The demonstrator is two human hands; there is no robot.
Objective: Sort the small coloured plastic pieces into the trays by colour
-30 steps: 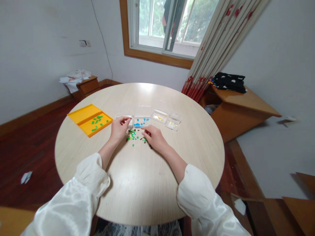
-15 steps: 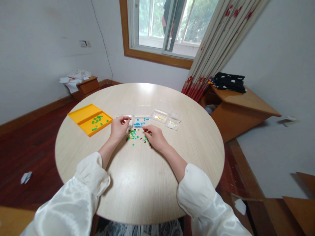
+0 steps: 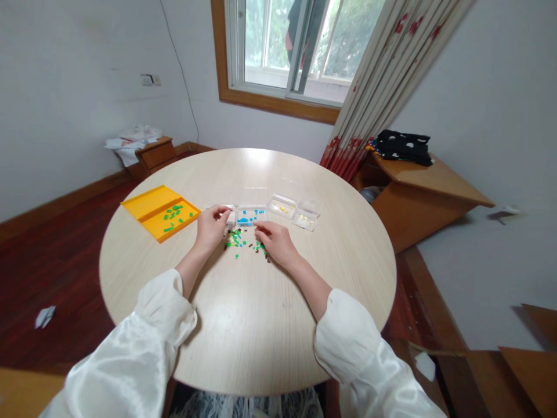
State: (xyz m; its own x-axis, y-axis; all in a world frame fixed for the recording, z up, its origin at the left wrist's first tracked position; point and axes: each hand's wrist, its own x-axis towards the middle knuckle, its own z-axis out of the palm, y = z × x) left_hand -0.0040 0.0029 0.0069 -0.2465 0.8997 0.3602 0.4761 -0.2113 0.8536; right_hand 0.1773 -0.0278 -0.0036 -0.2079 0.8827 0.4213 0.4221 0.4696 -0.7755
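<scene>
My left hand is closed in a pinch over a clear box; what its fingertips hold is too small to make out. Nearer the middle, my right hand has thumb and fingers together at the edge of a mixed pile of small green, brown, yellow and blue pieces; anything between them is unclear. A clear box of blue pieces lies just beyond both hands. Further right are a clear box with yellow pieces and another with pale pieces.
An open yellow case with green pieces lies on the left of the round table. Beyond the table stand a small cabinet with papers and a tilted wooden cabinet bearing black cloth. A curtain hangs by the window.
The view has shifted very slightly. Both hands hold nearly the same places and poses.
</scene>
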